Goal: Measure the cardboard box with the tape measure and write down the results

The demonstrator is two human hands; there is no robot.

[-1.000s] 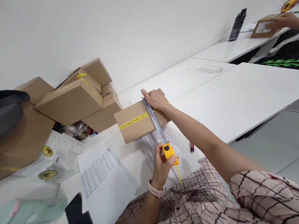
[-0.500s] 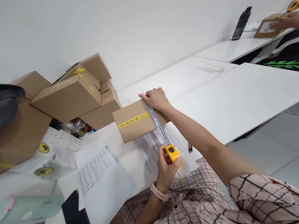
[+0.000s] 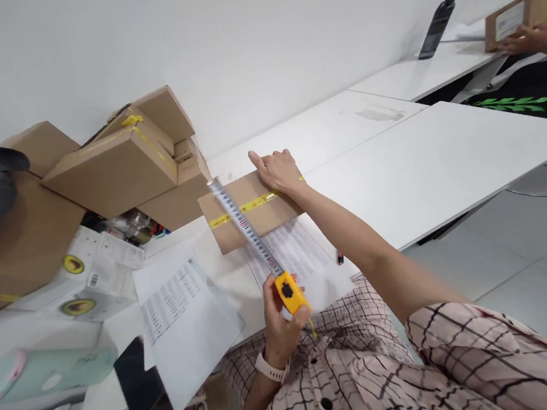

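Note:
My left hand, with a pale pink watch on the wrist, is closed round a yellow tape measure. Its silver blade is drawn out and slants up to the left across a small cardboard box sealed with yellow printed tape. The blade's free end sticks out past the box's far edge. Over the box's right end lies my right hand, fingers bent over the far edge and thumb raised away from them. A printed sheet lies partly under the box.
Stacked cardboard boxes stand at the left, near white boxes with avocado pictures. More papers, a dark flat tablet-like thing and a small pen lie about. Far right, a co-worker's hand holds another box beside a dark bottle.
The blade's end has come away from my right hand and swung left over the box. My left hand has moved left with the tape measure. The co-worker's box has been tilted up.

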